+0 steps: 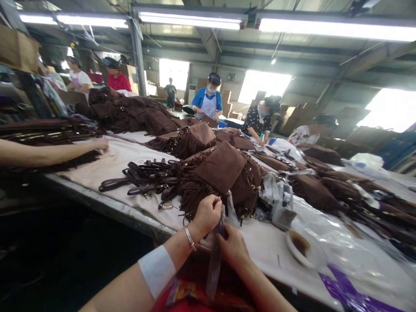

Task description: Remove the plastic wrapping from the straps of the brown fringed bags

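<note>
**Workshop hall with a cloth-covered worktop (263, 240); a long, narrow sleeve of translucent plastic (212, 273) held in two hands**

Strip lights (191, 19) are seen overhead, and co-workers, one of them in a blue top and pale apron (208, 102), are seen across the worktop. The sleeve is held at the near edge, its long axis running roughly up and down in the view: the upper end is directed toward the goods, and the lower end is hung below the edge, toward the wearer. Whether anything is enclosed cannot be told.

The left hand (208, 213), with a silver-coloured bangle (189, 237) at its wrist, is curled, thumb and forefinger pinched together at the upper end; the exact contact is partly hidden. The right hand (234, 246) is placed lower, its fingers closed on the sleeve's middle.

Directly beyond the hands, a dark brown, fringed bag with a flat square flap (222, 167) is heaped on similar pieces. A small gold-coloured metal fitting (228, 193) is shown at the flap's near corner, just beside the left hand, which is the nearer of the two. Dark looped straps (143, 190) are laid to the left; a white round dish of brown liquid (297, 256) is set to the right. At far left, another person's hand (101, 144) is extended over the cloth.
</note>
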`<act>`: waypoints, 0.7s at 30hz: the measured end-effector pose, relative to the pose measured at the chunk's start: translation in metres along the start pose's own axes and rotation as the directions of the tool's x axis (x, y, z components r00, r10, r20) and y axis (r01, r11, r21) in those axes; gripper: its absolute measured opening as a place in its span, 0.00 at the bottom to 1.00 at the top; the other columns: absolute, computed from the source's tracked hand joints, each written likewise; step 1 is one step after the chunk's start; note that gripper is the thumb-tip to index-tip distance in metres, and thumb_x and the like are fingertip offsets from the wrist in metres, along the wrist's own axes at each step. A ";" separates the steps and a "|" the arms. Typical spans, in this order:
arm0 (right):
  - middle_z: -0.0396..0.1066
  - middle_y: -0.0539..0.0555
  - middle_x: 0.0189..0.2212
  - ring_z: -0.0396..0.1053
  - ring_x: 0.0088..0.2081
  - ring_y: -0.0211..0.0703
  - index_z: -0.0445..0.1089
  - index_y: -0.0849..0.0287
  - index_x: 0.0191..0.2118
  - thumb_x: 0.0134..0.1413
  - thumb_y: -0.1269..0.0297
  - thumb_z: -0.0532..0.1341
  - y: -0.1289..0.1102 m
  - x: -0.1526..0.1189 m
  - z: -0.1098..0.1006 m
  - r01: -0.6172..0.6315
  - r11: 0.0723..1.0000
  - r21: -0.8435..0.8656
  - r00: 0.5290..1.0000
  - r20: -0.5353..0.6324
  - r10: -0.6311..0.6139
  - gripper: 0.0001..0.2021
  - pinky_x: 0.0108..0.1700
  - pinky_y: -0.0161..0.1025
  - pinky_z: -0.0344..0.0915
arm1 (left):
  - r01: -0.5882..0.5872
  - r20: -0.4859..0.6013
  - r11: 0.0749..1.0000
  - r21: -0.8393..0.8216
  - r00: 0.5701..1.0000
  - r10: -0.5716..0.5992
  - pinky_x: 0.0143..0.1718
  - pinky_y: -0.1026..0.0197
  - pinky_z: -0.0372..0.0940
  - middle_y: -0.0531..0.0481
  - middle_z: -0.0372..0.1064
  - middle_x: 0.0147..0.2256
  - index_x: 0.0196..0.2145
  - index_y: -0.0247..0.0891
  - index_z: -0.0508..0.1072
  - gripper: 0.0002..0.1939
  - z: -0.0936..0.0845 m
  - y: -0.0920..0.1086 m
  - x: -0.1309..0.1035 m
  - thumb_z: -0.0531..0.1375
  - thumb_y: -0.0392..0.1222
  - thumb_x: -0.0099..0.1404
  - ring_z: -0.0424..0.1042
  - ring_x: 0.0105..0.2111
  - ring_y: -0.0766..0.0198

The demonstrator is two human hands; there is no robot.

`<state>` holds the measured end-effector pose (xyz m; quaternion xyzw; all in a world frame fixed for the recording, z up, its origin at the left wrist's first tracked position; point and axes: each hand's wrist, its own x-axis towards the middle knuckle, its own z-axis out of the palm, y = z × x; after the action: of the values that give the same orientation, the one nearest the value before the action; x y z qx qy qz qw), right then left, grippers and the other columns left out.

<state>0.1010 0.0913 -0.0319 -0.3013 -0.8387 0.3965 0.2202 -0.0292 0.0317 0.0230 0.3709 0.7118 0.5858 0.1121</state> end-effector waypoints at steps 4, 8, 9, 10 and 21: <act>0.72 0.52 0.23 0.69 0.28 0.46 0.73 0.59 0.27 0.47 0.65 0.58 -0.009 0.001 -0.002 -0.067 0.964 0.256 0.996 0.072 0.050 0.07 0.31 0.38 0.64 | 0.208 -0.050 0.977 -0.054 0.976 -0.211 0.33 0.64 0.60 0.48 0.72 0.28 0.29 0.36 0.73 0.07 -0.007 -0.012 -0.013 0.59 0.42 0.60 0.69 0.30 0.63; 0.72 0.51 0.27 0.69 0.26 0.42 0.73 0.60 0.36 0.47 0.54 0.63 -0.013 -0.007 0.001 -0.251 0.736 0.628 0.942 0.335 0.035 0.15 0.31 0.38 0.65 | 0.419 0.237 0.859 -0.295 0.903 -0.359 0.27 0.64 0.60 0.47 0.71 0.26 0.29 0.34 0.74 0.16 -0.003 -0.011 -0.030 0.60 0.52 0.59 0.68 0.26 0.63; 0.72 0.51 0.26 0.68 0.25 0.41 0.73 0.60 0.34 0.47 0.50 0.63 -0.013 -0.007 0.001 -0.273 0.724 0.633 0.929 0.370 0.026 0.17 0.29 0.37 0.64 | 0.457 0.282 0.820 -0.346 0.884 -0.373 0.27 0.64 0.61 0.47 0.71 0.26 0.29 0.33 0.74 0.17 -0.002 -0.010 -0.033 0.61 0.53 0.58 0.68 0.26 0.64; 0.71 0.51 0.24 0.67 0.23 0.40 0.72 0.60 0.31 0.47 0.48 0.63 -0.012 -0.005 0.000 -0.262 0.752 0.605 0.926 0.376 0.021 0.18 0.28 0.37 0.63 | 0.484 0.301 0.785 -0.386 0.871 -0.389 0.27 0.64 0.61 0.47 0.71 0.26 0.29 0.33 0.73 0.18 -0.001 -0.009 -0.034 0.62 0.54 0.57 0.68 0.25 0.64; 0.72 0.55 0.36 0.70 0.37 0.43 0.75 0.56 0.44 0.58 0.64 0.57 -0.036 0.062 -0.048 0.479 0.878 -0.027 0.878 0.042 -0.477 0.12 0.41 0.38 0.67 | 0.506 0.307 0.751 -0.425 0.861 -0.407 0.22 0.66 0.60 0.47 0.72 0.28 0.33 0.34 0.70 0.16 -0.001 -0.015 -0.031 0.63 0.51 0.58 0.69 0.22 0.67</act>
<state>0.0737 0.1414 0.0330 -0.0823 -0.8980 0.3195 0.2913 -0.0141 0.0103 0.0010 0.1994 0.5934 0.6622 0.4118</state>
